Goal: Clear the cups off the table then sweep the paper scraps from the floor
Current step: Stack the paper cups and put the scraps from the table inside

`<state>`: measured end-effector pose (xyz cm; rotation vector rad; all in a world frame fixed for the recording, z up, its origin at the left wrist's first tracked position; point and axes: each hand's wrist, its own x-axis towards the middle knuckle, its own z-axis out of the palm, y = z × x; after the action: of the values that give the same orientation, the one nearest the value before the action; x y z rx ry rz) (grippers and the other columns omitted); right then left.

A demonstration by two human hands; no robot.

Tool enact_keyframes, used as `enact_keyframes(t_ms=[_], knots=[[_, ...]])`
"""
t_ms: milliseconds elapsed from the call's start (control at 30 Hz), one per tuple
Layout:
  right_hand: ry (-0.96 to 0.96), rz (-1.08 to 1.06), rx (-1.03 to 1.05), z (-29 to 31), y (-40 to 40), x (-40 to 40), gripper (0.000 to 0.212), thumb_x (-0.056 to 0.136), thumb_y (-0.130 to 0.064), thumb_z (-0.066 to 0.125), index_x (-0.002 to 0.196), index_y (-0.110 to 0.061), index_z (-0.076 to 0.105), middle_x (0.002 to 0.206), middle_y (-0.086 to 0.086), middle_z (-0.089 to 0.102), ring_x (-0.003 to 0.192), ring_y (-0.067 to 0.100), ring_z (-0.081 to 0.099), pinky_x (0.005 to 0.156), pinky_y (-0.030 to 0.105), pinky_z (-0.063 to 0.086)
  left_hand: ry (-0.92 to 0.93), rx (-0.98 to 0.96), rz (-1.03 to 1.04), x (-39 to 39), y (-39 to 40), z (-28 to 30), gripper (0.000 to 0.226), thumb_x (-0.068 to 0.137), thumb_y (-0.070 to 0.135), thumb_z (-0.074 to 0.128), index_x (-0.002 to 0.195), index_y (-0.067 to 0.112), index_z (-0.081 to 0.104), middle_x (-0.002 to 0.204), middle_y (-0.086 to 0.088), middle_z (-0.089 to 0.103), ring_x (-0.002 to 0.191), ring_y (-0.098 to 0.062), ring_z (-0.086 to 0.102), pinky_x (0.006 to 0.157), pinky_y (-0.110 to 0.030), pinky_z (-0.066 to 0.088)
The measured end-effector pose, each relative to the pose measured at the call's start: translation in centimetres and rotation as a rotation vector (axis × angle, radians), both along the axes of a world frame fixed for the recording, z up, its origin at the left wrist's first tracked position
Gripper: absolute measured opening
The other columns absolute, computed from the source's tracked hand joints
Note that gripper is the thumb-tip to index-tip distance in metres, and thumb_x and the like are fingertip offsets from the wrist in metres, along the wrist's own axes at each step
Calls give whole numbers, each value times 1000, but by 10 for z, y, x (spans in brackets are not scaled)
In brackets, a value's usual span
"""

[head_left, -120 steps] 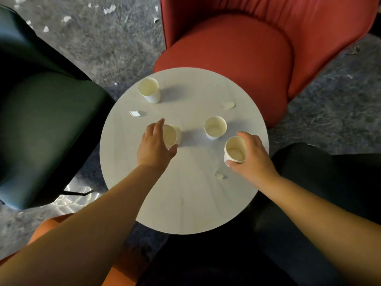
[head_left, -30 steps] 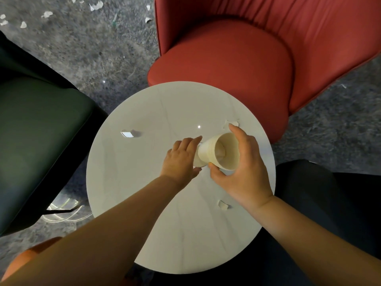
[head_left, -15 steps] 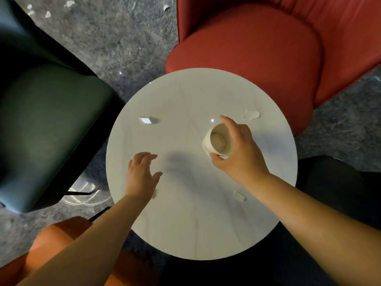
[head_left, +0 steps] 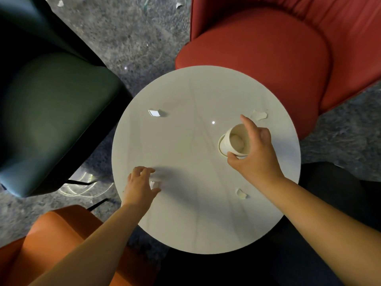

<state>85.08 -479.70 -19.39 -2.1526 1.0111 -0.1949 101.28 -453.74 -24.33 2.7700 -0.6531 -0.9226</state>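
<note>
- The right hand (head_left: 255, 155) grips a nested stack of cream paper cups (head_left: 234, 142), thumb on the near side, forefinger raised above the far rim; whether the stack's base touches the surface or hangs just above it, I cannot tell.
- That stack sits over the right side of the round white tabletop (head_left: 195, 223), and no loose cup shows anywhere else on it.
- The left hand (head_left: 140, 185) hovers low near the left edge, fingers spread and curled, holding nothing, right over a small white paper scrap (head_left: 154, 184).
- More torn bits lie on the tabletop: one scrap near the right forearm (head_left: 241, 194), a bigger torn piece beyond the cups (head_left: 258, 115), and a shiny folded piece toward the far left (head_left: 155, 112).
- Up top, white paper scraps on the grey carpeted floor (head_left: 60, 3) wait between the dark green armchair (head_left: 51, 120) and the red armchair (head_left: 268, 48).
- Judgement: the cup-clearing step looks nearly finished, with the cups gathered into one stack.
- Next move, as I read it: carry the stack off the tabletop with a firm but light pinch, since paper walls crush easily, then turn to the floor scraps. No broom is in sight.
</note>
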Motion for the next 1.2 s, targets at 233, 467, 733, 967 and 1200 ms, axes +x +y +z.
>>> enact_keyframes(t_ms=[233,467,733,967,1200], knots=[[78,12,42,-10,-8,-15,94,72,-17,76,143,-47,24,122,-3,32,89,10,48,75,16,39,32,23,20,-1,0,-10,45,85,10,72,127,12,55,130,-7,43,113,-27,50,94,-36,47],[151,46,86,-27,-8,-24,98,73,-14,75,138,-59,18,117,-9,24,87,10,46,68,14,37,48,-34,25,-2,-8,-20,21,92,6,60,113,7,63,113,-9,55,95,-25,55,79,-27,42],[147,64,76,-30,-3,-28,95,76,-16,75,144,-51,18,128,-3,33,92,19,55,74,24,48,68,-312,168,-21,-59,10,6,89,19,68,86,21,64,89,5,63,79,-7,58,63,-6,36],[154,103,22,-35,-1,-31,92,79,-24,76,146,-45,18,137,-2,34,100,19,57,69,18,44,270,-748,281,-64,-140,57,16,84,14,73,80,29,66,77,14,69,76,1,64,67,-6,45],[141,117,16,-37,-2,-34,94,79,-24,77,146,-47,16,138,-3,32,108,18,56,74,16,46,302,-714,243,-78,-157,54,22,90,11,65,99,30,70,99,17,69,89,8,62,77,-2,44]])
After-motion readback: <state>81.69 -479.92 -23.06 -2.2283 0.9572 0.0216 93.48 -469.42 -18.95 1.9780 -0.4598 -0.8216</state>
